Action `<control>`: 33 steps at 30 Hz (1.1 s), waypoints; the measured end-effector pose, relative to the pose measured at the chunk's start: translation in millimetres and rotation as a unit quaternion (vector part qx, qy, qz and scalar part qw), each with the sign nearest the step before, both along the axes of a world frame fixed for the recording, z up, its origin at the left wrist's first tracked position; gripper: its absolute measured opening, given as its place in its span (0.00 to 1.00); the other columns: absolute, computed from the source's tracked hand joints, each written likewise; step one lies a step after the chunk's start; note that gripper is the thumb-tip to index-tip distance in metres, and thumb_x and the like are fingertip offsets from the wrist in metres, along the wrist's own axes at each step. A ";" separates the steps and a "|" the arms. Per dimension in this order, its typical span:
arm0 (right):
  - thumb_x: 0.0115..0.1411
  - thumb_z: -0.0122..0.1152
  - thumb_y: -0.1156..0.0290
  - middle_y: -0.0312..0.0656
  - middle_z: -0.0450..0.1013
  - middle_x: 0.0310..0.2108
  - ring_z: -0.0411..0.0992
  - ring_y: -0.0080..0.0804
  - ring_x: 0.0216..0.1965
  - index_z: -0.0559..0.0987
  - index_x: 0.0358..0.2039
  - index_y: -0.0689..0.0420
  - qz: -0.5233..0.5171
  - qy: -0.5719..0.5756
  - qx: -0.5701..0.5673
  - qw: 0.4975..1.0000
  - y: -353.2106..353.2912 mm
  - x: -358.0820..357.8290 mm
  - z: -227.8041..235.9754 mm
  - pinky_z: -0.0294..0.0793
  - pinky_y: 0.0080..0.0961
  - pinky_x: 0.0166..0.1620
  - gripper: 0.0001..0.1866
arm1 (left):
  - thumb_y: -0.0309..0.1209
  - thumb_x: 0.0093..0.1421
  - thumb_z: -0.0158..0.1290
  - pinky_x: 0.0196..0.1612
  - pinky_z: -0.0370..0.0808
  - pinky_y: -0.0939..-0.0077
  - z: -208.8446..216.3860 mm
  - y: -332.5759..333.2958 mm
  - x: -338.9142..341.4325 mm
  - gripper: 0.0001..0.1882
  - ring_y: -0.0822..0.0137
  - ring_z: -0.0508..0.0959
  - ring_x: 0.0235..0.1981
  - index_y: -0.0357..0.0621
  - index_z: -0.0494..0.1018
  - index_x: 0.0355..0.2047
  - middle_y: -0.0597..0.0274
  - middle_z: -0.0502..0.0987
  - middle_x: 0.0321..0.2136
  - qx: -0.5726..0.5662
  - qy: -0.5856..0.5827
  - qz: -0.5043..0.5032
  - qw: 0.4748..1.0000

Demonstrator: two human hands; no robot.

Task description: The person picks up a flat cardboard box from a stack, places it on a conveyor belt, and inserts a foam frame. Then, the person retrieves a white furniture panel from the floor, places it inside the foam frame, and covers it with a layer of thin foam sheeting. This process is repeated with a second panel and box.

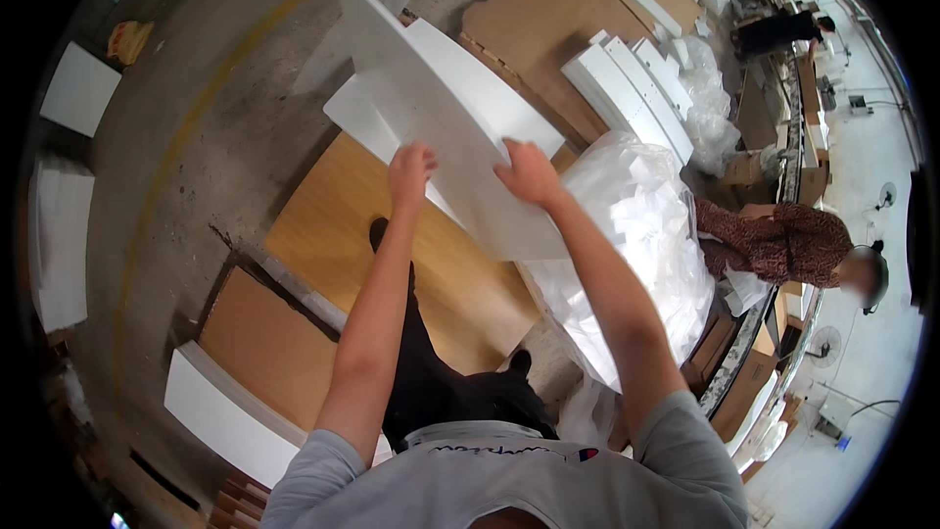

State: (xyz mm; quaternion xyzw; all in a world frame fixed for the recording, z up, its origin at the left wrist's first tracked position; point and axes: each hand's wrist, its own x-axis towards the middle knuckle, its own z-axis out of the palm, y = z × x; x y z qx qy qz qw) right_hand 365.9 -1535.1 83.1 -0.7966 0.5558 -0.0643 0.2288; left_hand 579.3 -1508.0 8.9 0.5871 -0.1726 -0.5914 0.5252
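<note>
A long white board [446, 142] is tilted up on its edge in front of me. My right hand [529, 173] grips its right-hand upper edge, with the thumb on the near face. My left hand [409, 174] is at its opposite, lower edge, the fingers curled and slightly blurred against it. Behind and beneath lie more white panels [490, 88], partly hidden by the board. They rest over a wood-grain panel [338, 206] that lies flat by my feet.
Clear plastic wrap with white pieces [641, 235] bulges at right. Cardboard sheets [534, 34] and stacked white panels [627, 93] lie beyond. Cardboard-topped panels [264, 343] sit at lower left. A person in a patterned top [783, 240] stands beside a conveyor line; another person [778, 34] is farther off.
</note>
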 end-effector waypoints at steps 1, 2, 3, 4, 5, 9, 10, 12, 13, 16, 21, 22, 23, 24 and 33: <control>0.51 0.58 0.66 0.59 0.75 0.33 0.73 0.60 0.40 0.76 0.42 0.65 0.018 -0.004 0.021 1.000 -15.1 5.2 20.6 0.72 0.48 0.46 0.20 | 0.41 0.65 0.46 0.39 0.73 0.71 -25.3 39.3 -0.7 0.18 0.68 0.78 0.35 0.35 0.74 0.37 0.60 0.78 0.36 0.007 -0.033 0.026 0.999; 0.49 0.59 0.65 0.60 0.75 0.33 0.73 0.58 0.41 0.78 0.39 0.65 0.027 0.015 0.009 0.999 -26.1 14.6 45.3 0.73 0.46 0.46 0.20 | 0.40 0.65 0.46 0.40 0.73 0.71 -54.3 81.7 -2.3 0.18 0.68 0.77 0.36 0.35 0.74 0.37 0.60 0.78 0.36 0.013 -0.065 0.056 0.996; 0.46 0.61 0.63 0.60 0.75 0.33 0.74 0.57 0.41 0.79 0.35 0.66 0.026 0.035 0.000 0.999 -26.7 18.1 72.2 0.73 0.44 0.46 0.20 | 0.41 0.65 0.45 0.42 0.73 0.71 -82.5 117.8 -7.6 0.19 0.67 0.77 0.37 0.35 0.74 0.38 0.60 0.78 0.36 0.063 -0.054 0.083 0.993; 0.44 0.62 0.63 0.61 0.76 0.34 0.74 0.55 0.41 0.80 0.34 0.66 0.026 0.016 0.038 0.999 -21.4 15.4 105.2 0.74 0.43 0.46 0.20 | 0.41 0.65 0.45 0.45 0.72 0.70 -110.1 157.5 -15.8 0.19 0.66 0.76 0.39 0.35 0.75 0.39 0.59 0.78 0.36 0.119 -0.044 0.114 0.985; 0.43 0.64 0.62 0.61 0.76 0.35 0.75 0.52 0.41 0.81 0.32 0.67 0.027 0.004 0.071 0.997 -11.2 6.8 145.1 0.74 0.41 0.45 0.21 | 0.44 0.65 0.46 0.42 0.70 0.71 -134.4 190.3 -37.0 0.20 0.67 0.73 0.36 0.38 0.73 0.42 0.60 0.76 0.38 0.131 -0.018 0.122 0.984; 0.43 0.67 0.59 0.57 0.78 0.34 0.77 0.47 0.35 0.83 0.34 0.65 0.065 0.032 -0.027 0.997 90.3 -60.5 285.8 0.75 0.37 0.41 0.22 | 0.56 0.61 0.48 0.45 0.67 0.68 -119.7 266.9 -145.3 0.34 0.63 0.67 0.41 0.44 0.62 0.59 0.56 0.68 0.51 0.233 0.157 0.202 0.938; 0.45 0.67 0.58 0.55 0.78 0.34 0.77 0.46 0.34 0.83 0.36 0.64 0.087 0.059 -0.022 0.994 143.5 -106.3 306.6 0.75 0.36 0.41 0.23 | 0.59 0.60 0.48 0.49 0.67 0.65 -101.9 323.1 -193.1 0.40 0.61 0.68 0.46 0.45 0.59 0.63 0.54 0.66 0.56 0.297 0.207 0.225 0.905; 0.54 0.60 0.51 0.50 0.78 0.40 0.75 0.44 0.41 0.81 0.44 0.59 0.034 0.066 0.038 0.997 228.2 -148.2 386.6 0.72 0.35 0.49 0.25 | 0.71 0.54 0.46 0.62 0.59 0.57 -80.4 356.1 -202.9 0.54 0.56 0.59 0.61 0.51 0.46 0.70 0.54 0.55 0.66 0.213 0.429 0.276 0.833; 0.62 0.53 0.44 0.47 0.77 0.46 0.74 0.42 0.48 0.80 0.49 0.55 -0.036 0.063 0.106 0.992 283.3 -156.8 439.4 0.69 0.35 0.56 0.28 | 0.73 0.52 0.45 0.65 0.55 0.57 -80.4 354.4 -221.8 0.56 0.55 0.56 0.64 0.52 0.46 0.70 0.56 0.53 0.67 0.101 0.484 0.217 0.842; 0.62 0.53 0.45 0.46 0.76 0.43 0.72 0.41 0.46 0.79 0.46 0.55 -0.086 0.016 0.085 0.993 430.3 -290.1 478.6 0.68 0.35 0.54 0.26 | 0.76 0.49 0.46 0.59 0.67 0.61 11.5 356.3 -251.3 0.52 0.60 0.67 0.57 0.54 0.59 0.65 0.62 0.65 0.61 -0.157 0.505 0.057 0.847; 0.63 0.53 0.46 0.45 0.73 0.39 0.70 0.39 0.42 0.78 0.42 0.55 -0.383 0.053 0.011 0.922 677.5 -464.2 543.8 0.66 0.34 0.49 0.24 | 0.79 0.37 0.52 0.39 0.77 0.79 70.8 333.3 -465.3 0.46 0.78 0.75 0.34 0.59 0.76 0.46 0.80 0.79 0.38 -0.167 0.652 -0.239 0.700; 0.63 0.53 0.46 0.45 0.73 0.38 0.70 0.39 0.41 0.77 0.41 0.55 -0.364 -0.001 -0.014 0.931 687.7 -499.3 513.0 0.66 0.34 0.48 0.24 | 0.80 0.34 0.52 0.43 0.77 0.77 109.5 336.7 -405.1 0.50 0.78 0.75 0.39 0.59 0.74 0.48 0.79 0.78 0.42 -0.219 0.576 -0.164 0.771; 0.63 0.53 0.46 0.44 0.73 0.38 0.69 0.39 0.40 0.77 0.40 0.55 -0.451 0.054 -0.017 0.891 736.2 -504.4 537.9 0.66 0.33 0.47 0.23 | 0.81 0.31 0.52 0.47 0.77 0.75 113.3 377.9 -485.7 0.53 0.77 0.75 0.43 0.58 0.73 0.51 0.79 0.77 0.46 -0.170 0.594 -0.124 0.777; 0.63 0.52 0.46 0.44 0.72 0.37 0.69 0.38 0.39 0.76 0.40 0.55 -0.452 0.029 -0.051 0.890 753.7 -533.1 523.6 0.66 0.33 0.47 0.23 | 0.83 0.22 0.50 0.53 0.74 0.73 147.0 360.3 -465.1 0.62 0.74 0.74 0.48 0.57 0.70 0.54 0.76 0.75 0.50 -0.224 0.490 -0.092 0.837; 0.64 0.52 0.48 0.42 0.69 0.30 0.65 0.35 0.32 0.73 0.32 0.56 -0.656 0.125 -0.220 0.711 1029.1 -621.7 510.9 0.63 0.31 0.39 0.21 | 0.75 0.41 0.53 0.60 0.68 0.59 331.1 465.4 -626.1 0.55 0.59 0.69 0.58 0.48 0.65 0.59 0.64 0.71 0.56 -0.073 0.521 -0.178 0.832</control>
